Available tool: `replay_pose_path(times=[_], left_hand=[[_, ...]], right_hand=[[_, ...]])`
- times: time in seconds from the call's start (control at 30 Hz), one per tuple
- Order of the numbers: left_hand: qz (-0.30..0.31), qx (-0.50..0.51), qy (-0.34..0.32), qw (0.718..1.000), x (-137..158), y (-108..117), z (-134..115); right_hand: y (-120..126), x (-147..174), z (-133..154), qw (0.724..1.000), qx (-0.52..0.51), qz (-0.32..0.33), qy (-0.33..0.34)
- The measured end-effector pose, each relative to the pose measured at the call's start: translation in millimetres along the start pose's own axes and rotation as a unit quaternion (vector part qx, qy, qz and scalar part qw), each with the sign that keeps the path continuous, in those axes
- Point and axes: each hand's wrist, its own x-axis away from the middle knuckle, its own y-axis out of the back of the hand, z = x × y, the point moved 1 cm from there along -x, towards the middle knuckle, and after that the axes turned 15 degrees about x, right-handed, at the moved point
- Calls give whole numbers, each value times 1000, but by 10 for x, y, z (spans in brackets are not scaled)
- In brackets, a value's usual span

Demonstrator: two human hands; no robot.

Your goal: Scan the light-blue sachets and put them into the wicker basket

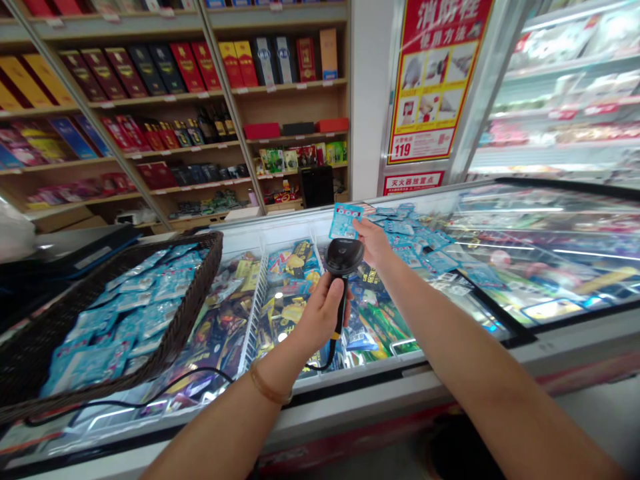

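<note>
My left hand point(324, 308) is wrapped round the handle of a black barcode scanner point(345, 255), whose head points away from me. A black cable hangs from the handle's lower end. Just beyond the scanner, my right hand point(374, 241) pinches a small light-blue packet point(345, 220) by its right edge, with the printed face turned towards me. Behind and to the right of that hand, a pile of similar blue packets point(415, 233) lies on the freezer's glass top. More blue packets point(145, 300) fill a dark woven basket point(213, 257) at the left.
Below my hands a chest freezer point(320, 393) holds bagged goods, split by white wire dividers point(254, 313). The scanner cable point(190, 373) runs left across the glass. Shelves of boxes point(195, 67) stand behind, and a lit display cooler point(565, 100) is at right.
</note>
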Motion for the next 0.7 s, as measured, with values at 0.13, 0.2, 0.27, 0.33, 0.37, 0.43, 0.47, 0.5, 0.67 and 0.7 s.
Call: replay_pose_path(times=[0.13, 0.2, 0.27, 0.33, 0.37, 0.43, 0.47, 0.5, 0.67, 0.7], left_hand=[[-9, -2, 0, 1000, -2, 0, 5], [-14, -2, 1, 1000, -1, 4, 8], [-14, -4, 3, 1000, -4, 7, 19], [-18, -1, 5, 1000, -10, 9, 35], [-25, 3, 4, 1000, -13, 10, 42], [-57, 16, -6, 998, -19, 21, 41], [-83, 23, -13, 996, -21, 33, 26], [-116, 32, -18, 993, -23, 53, -1], [-284, 93, -38, 954, 3, 298, -390], [-307, 104, -50, 945, 20, 376, -516]], right_hand=[[2, 0, -6, 1000, 12, -2, 2], [-3, 5, -5, 1000, 17, 0, -1], [-5, 5, -10, 1000, 18, 2, -1], [2, -5, -36, 1000, 22, -1, 0], [10, -14, -62, 1000, 27, -5, 0], [25, -35, -147, 999, 50, -19, -6], [28, -45, -204, 997, 69, -31, -15], [25, -55, -268, 994, 93, -44, -29], [-202, -88, -556, 975, 184, -70, -105], [-306, -93, -583, 976, 178, -49, -115]])
